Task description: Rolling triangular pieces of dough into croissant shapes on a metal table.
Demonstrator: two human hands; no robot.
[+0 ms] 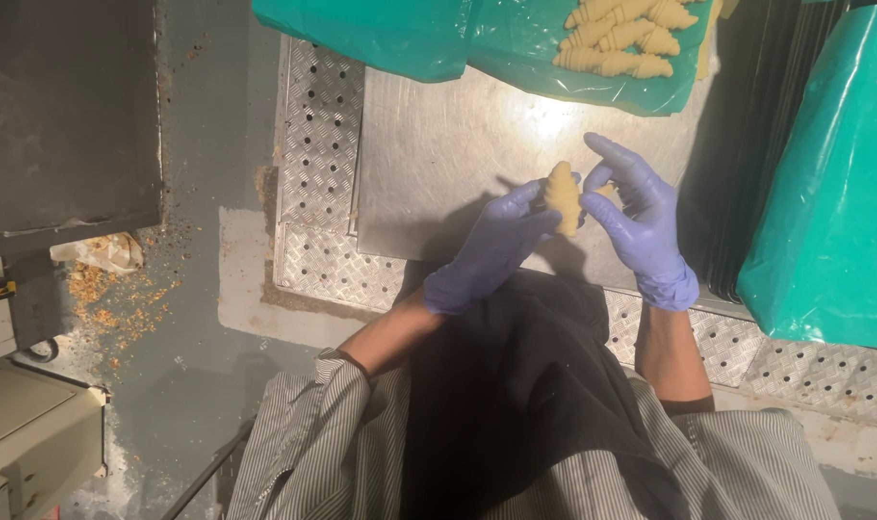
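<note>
Both my hands wear purple gloves and meet over a steel work surface (438,154). A pale raw croissant-shaped dough piece (562,195) stands upright between them. My left hand (491,250) grips it from the left with thumb and fingers. My right hand (641,217) touches its right side, index finger raised, with a small bit of dough (607,191) showing between its fingers. Several shaped dough pieces (617,37) lie in rows on a green plastic sheet (515,48) at the far edge.
A perforated metal frame (318,144) borders the steel surface. A green plastic-covered bulk (833,202) stands at the right beside dark stacked trays (737,154). Crumbs (111,299) litter the grey floor at left, near a dark cabinet (63,106) and beige equipment (34,433).
</note>
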